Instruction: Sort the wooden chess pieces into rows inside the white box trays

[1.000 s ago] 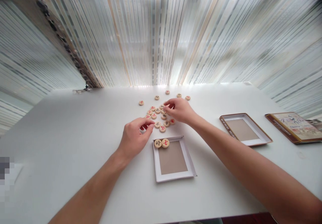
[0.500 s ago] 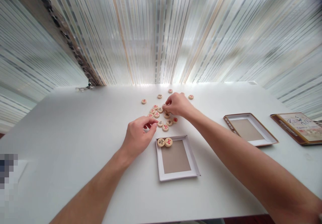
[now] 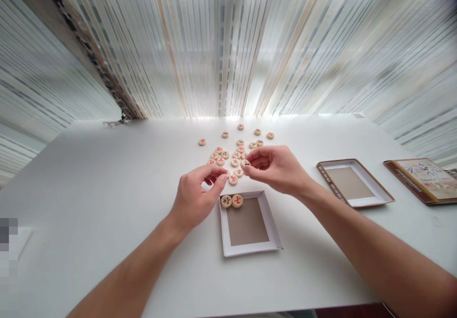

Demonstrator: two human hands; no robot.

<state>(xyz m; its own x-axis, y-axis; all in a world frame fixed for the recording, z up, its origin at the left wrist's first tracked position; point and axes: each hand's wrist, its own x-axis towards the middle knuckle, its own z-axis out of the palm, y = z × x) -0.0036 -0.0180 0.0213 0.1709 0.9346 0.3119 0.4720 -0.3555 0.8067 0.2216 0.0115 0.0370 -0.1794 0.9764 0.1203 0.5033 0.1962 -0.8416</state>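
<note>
My right hand (image 3: 273, 168) pinches a round wooden xiangqi piece (image 3: 245, 163) with a black character, tilted between thumb and fingers. My left hand (image 3: 200, 189) has its thumb and fingertips closed at the edge of another piece, which they mostly cover. A red-marked xiangqi piece (image 3: 233, 179) lies just right of the left fingertips. Several more pieces, marked red or black, are loosely clustered around and beyond both hands. Closer to me, a shallow open box (image 3: 225, 232) holds black-marked (image 3: 226, 201) and red-marked (image 3: 237, 200) pieces side by side in its far left corner.
A second shallow box part (image 3: 387, 197) with a brown outer side lies to the right. Beside it is a printed box or book (image 3: 424, 180). The white table (image 3: 107, 180) ends at a striped curtain (image 3: 214, 61) behind the pieces.
My right hand has come back toward me from the far side of the cluster, with a black-marked piece now visible in its pinch. My left fingertips have moved over the piece beside them.
</note>
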